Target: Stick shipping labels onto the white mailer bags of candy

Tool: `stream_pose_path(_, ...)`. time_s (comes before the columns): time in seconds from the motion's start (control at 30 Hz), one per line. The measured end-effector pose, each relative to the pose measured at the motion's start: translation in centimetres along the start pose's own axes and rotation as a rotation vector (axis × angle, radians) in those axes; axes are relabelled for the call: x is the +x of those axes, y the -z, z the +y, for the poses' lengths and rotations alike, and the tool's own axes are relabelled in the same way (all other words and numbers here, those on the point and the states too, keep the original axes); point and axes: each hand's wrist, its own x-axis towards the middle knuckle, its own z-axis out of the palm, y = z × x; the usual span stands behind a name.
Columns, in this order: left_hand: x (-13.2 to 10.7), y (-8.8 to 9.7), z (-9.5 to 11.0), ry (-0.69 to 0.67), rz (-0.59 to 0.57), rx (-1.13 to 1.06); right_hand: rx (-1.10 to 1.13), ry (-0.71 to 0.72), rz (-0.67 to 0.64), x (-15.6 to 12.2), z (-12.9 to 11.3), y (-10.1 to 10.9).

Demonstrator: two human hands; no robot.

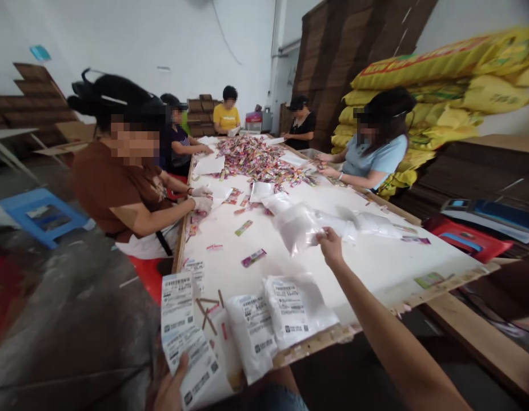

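Hands, two, both the wearer's own.

1. Right hand (331, 246), centre of the frame, arm stretched out from the lower right: closed, fingers pinched on the edge of one clear bag (296, 228), which lies crumpled on the white counter (376, 262) just left of the hand.
2. Left hand (172, 388), bottom edge left of centre: gripping one label sheet (185, 337), thumb on top. The sheet hangs off the counter's near edge (several barcode labels on it, print too small to read).
3. White packed bags (294, 308), two counted with labels facing up, side by side at the near edge between the two hands.
4. Loose sachets, mid-counter left of the clear bag: one green sachet (243, 228), one purple sachet (253, 257), well apart from both hands.
5. Sachet heap (258, 157), one, many-coloured, far end of the counter.
6. Co-workers, five counted, seated round the counter: three along the left and far end, two on the right.
7. Blue stool (41, 214), one, on the floor at the left.
8. Yellow sacks (440, 85), one stack, upper right.
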Motion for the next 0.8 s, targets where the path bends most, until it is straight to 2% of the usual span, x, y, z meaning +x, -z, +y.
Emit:
stream_pose_path(0.07, -1.4, -0.7, 0.0, 0.002, -0.048, -0.082, 0.134, 0.066, -0.227, -2.5, -1.4, 0.2)
stream_pose_path(0.13, -2.5, -1.4, 0.4, -0.038, -0.066, -0.119, 0.266, 0.084, -0.540, -5.8, -2.5, -0.7)
stream_pose_path(0.2, -3.3, -1.7, 1.0, -0.085, -0.050, -0.111, 0.271, 0.115, -0.793, -9.1, -3.0, -2.4)
stream_pose_path(0.23, -3.6, -1.7, 1.3, -0.102, -0.038, -0.108, 0.194, 0.163, -0.854, -10.5, -2.8, -3.3)
stream_pose_path(0.3, -4.2, -1.3, 1.7, -0.126, -0.027, -0.107, -0.040, 0.300, -0.872, -12.4, -2.0, -4.5)
stream_pose_path(0.37, -4.8, -0.8, 1.9, -0.121, -0.024, -0.111, -0.277, 0.390, -0.826, -12.9, -1.0, -4.8)
stream_pose_path(0.47, -5.8, -0.4, 1.7, -0.150, -0.050, -0.108, -0.495, 0.416, -0.801, -12.4, -0.5, -3.5)
stream_pose_path(0.53, -6.3, -0.6, 1.4, -0.210, -0.128, -0.106, -0.571, 0.493, -0.728, -12.9, -1.8, -2.4)
stream_pose_path(0.6, -6.5, -1.2, 0.9, -0.266, -0.239, -0.086, -0.536, 0.592, -0.611, -14.9, -4.4, -1.4)
stream_pose_path(0.63, -6.6, -1.5, 0.6, -0.276, -0.297, -0.059, -0.460, 0.631, -0.608, -16.5, -5.9, -1.0)
stream_pose_path(0.7, -6.5, -2.1, -0.1, -0.294, -0.382, 0.021, -0.248, 0.680, -0.765, -20.3, -8.9, -0.6)
stream_pose_path(0.77, -6.5, -2.3, -0.5, -0.301, -0.368, 0.069, -0.085, 0.738, -0.941, -23.9, -10.9, -0.7)
stream_pose_path(0.8, -6.7, -2.2, -0.5, -0.288, -0.338, 0.052, -0.044, 0.768, -0.965, -25.4, -11.3, -0.9)
